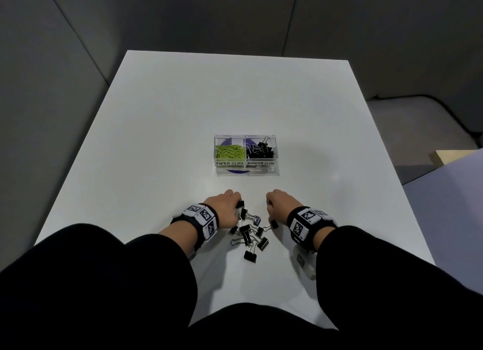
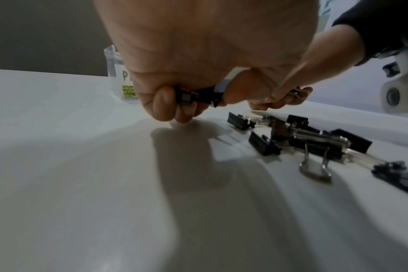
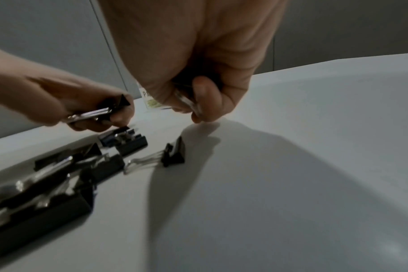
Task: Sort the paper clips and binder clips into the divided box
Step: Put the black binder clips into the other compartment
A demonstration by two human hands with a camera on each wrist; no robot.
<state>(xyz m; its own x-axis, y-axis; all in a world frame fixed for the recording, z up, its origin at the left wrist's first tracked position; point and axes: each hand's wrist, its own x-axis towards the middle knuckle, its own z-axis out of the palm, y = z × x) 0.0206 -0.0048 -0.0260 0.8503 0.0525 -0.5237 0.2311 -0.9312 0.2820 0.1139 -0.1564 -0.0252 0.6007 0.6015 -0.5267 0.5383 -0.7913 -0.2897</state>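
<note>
A clear divided box [image 1: 246,156] sits on the white table [image 1: 162,130], and everything else is best placed from it. Its left compartment carries a handwritten label reading "PAPER CLIPS" and holds a heap of green paper clips [image 1: 230,151]; its right compartment is labelled "BINDER CLIPS" and holds a pile of black binder clips [image 1: 261,150], one silver handle sticking up above the rim. A purple disc (what it is cannot be told) shows through the clear floor of the box. On the near side of the box, towards the person, lies a loose scatter of black binder clips [image 1: 249,232] with silver wire handles, flat on the table and partly tangled together. The left hand [image 1: 224,209] is at the left edge of that scatter, nearer the box than most of it, its fingers curled round a black binder clip [image 2: 193,96] whose silver handles show in the right wrist view. The right hand [image 1: 281,205] is at the scatter's right edge, level with the left, its fingers and thumb curled tight round another binder clip [image 3: 189,103], of which mainly the silver handle shows. Both wrists wear bands with black-and-white square markers [image 1: 201,215], and both arms are in black sleeves [image 1: 104,271].
</note>
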